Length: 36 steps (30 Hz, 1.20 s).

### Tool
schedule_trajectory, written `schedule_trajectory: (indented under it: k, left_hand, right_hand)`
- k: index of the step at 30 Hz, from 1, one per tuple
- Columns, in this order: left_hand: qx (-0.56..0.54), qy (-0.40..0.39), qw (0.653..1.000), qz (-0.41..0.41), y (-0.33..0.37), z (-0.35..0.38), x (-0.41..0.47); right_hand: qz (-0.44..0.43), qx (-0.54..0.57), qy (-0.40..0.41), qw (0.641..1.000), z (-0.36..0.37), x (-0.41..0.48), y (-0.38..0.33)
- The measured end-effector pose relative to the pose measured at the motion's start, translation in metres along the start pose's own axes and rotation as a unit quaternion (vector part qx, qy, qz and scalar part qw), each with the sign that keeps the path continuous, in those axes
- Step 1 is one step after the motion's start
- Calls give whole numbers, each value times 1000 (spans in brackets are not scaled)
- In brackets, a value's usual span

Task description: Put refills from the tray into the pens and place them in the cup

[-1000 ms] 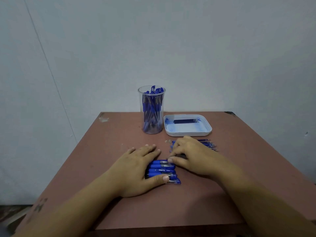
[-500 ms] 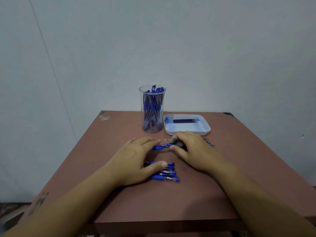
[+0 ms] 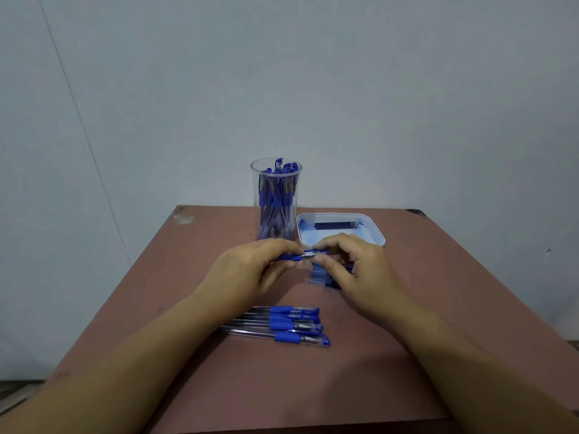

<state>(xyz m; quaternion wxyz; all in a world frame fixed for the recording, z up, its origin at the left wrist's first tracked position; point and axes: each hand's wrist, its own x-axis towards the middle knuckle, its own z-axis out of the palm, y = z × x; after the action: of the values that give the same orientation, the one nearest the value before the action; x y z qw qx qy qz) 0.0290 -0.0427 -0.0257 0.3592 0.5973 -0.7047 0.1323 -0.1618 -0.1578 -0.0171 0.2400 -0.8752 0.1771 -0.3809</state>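
Above the table's middle I hold one blue pen (image 3: 299, 256) level between both hands. My left hand (image 3: 250, 274) grips its barrel and grip section; my right hand (image 3: 351, 267) pinches its tip end. A row of several clear pens with blue grips (image 3: 282, 325) lies on the table near me. A clear cup (image 3: 276, 198) full of blue pens stands at the back. To its right sits a white tray (image 3: 374, 238) holding dark refills (image 3: 335, 226). Blurred blue parts (image 3: 318, 277) lie under my right hand.
The brown table (image 3: 438, 308) ends close to a plain grey wall behind the cup and tray. Its far corners are chipped. Bare tabletop lies left of the cup and along the right side.
Both hands rose off the pen row with one pen and carried it toward the cup and tray. The row left on the table now lies uncovered.
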Motion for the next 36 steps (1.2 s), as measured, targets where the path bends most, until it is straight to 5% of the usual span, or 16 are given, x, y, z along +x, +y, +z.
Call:
schedule_trajectory:
  k: [22, 36]
  left_hand:
    - [-83, -70, 989, -102, -2, -7, -12]
    - [-74, 50, 995, -39, -2, -12, -10]
  right_hand:
    - [17, -12, 1, 1000, -26, 5, 15]
    - [-19, -128, -205, 970, -9, -2, 11]
